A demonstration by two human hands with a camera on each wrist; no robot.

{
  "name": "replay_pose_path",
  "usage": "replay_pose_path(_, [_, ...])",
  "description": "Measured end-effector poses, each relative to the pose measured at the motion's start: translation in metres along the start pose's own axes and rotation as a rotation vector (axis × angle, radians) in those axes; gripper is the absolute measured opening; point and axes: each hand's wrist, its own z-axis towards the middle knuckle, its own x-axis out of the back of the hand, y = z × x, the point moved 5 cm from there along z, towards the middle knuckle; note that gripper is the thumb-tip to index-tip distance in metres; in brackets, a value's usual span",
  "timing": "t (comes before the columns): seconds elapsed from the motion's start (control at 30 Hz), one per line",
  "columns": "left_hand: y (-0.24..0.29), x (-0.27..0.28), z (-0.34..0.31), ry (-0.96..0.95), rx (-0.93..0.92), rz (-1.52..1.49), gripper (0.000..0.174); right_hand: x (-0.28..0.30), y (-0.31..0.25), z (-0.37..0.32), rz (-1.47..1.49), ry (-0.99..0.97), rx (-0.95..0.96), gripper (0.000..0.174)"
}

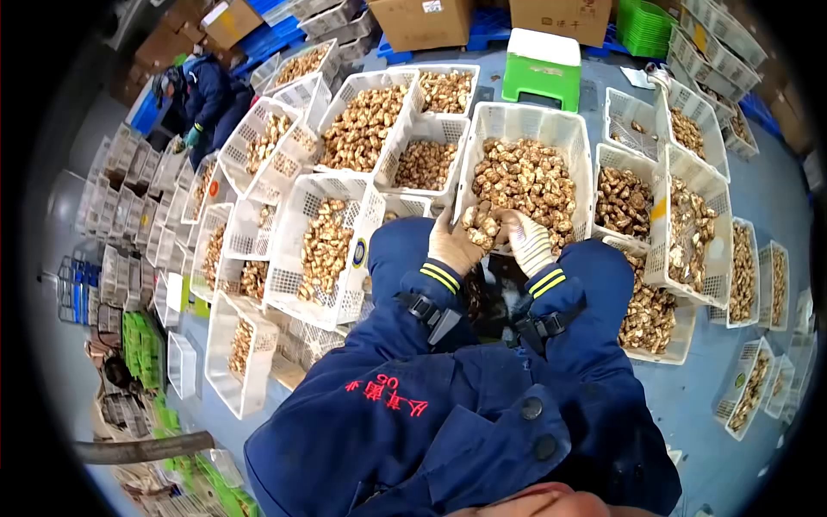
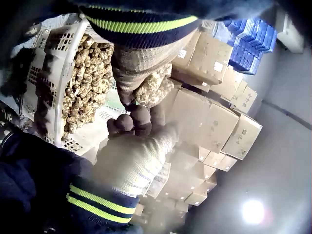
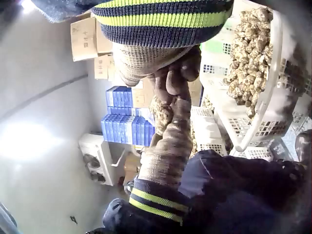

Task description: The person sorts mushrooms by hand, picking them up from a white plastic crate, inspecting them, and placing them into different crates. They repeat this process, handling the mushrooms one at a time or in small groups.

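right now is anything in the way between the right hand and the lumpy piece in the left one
Nothing visible: the right hand's curled fingers are right at the lumpy piece, opposite the left hand.

"What's on the far side?"
"A green stool (image 1: 541,73) with a white top, and cardboard boxes (image 1: 422,24) behind it. Green baskets (image 1: 646,30) stand stacked to its right."
"And to the left?"
"At far left, a person in dark blue (image 1: 207,95) bends forward. Nearer on that side lie green crates (image 1: 142,349) and a curved brown bar (image 1: 146,448)."
"Anything else?"
"A white wall unit (image 3: 97,158), near stacked blue crates (image 3: 127,131)."
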Motion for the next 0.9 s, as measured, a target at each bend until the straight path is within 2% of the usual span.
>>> replay_pose_path(0.03, [-0.012,0.001,0.002,0.033,0.001,-0.054,0.055,0.012,0.006,-0.004,-0.087,0.009,-0.046,0.052])
replay_pose_path(0.07, [-0.02,0.003,0.001,0.031,0.028,-0.015,0.053,0.024,0.008,-0.008,-0.031,0.045,-0.017,0.048])
replay_pose_path(0.1, [0.031,0.009,-0.018,0.065,0.012,0.048,0.053,-0.026,-0.014,0.0,0.129,0.101,-0.012,0.045])
replay_pose_path(0.17, [0.018,0.0,-0.007,-0.008,0.034,0.013,0.053,-0.019,0.01,0.005,0.276,0.084,-0.237,0.04])
replay_pose_path(0.2, [0.014,0.005,0.001,-0.06,0.027,0.007,0.046,-0.006,-0.003,0.006,0.3,0.055,-0.253,0.037])
replay_pose_path(0.3, [0.017,0.019,0.016,-0.061,-0.031,0.128,0.045,-0.009,0.001,0.007,0.405,0.071,-0.312,0.033])
replay_pose_path(0.33, [0.017,0.019,0.016,-0.081,0.003,0.092,0.046,-0.007,0.0,0.006,0.43,0.063,-0.373,0.032])
replay_pose_path(0.43, [0.014,0.016,0.02,-0.145,-0.064,0.311,0.052,0.004,-0.007,0.015,0.156,0.224,-0.146,0.031])
replay_pose_path(0.47, [0.014,0.02,0.022,-0.172,-0.04,0.262,0.06,0.001,0.001,0.013,0.348,0.16,-0.314,0.031])
replay_pose_path(0.57, [0.012,0.022,0.026,-0.199,-0.003,0.295,0.059,-0.005,0.024,0.016,0.245,0.246,-0.226,0.031])
replay_pose_path(0.6, [0.01,0.01,0.019,-0.197,-0.034,0.284,0.054,-0.006,0.026,0.017,0.281,0.249,-0.245,0.031])
replay_pose_path(0.7, [0.011,0.012,0.019,-0.089,0.044,0.28,0.05,-0.006,0.026,0.018,0.337,0.237,-0.267,0.031])
replay_pose_path(0.77, [0.012,0.018,0.023,-0.037,0.014,0.237,0.042,-0.001,0.015,0.018,0.369,0.234,-0.237,0.03])
replay_pose_path(0.83, [0.014,0.02,0.023,-0.011,-0.009,0.185,0.039,-0.004,0.016,0.017,0.448,0.207,-0.299,0.03])
replay_pose_path(0.87, [0.015,0.021,0.023,0.014,-0.01,0.154,0.036,-0.003,0.019,0.019,0.319,0.21,-0.275,0.031])
replay_pose_path(0.9, [0.016,0.017,0.02,0.015,-0.019,0.145,0.035,-0.006,0.019,0.019,0.415,0.199,-0.281,0.032])
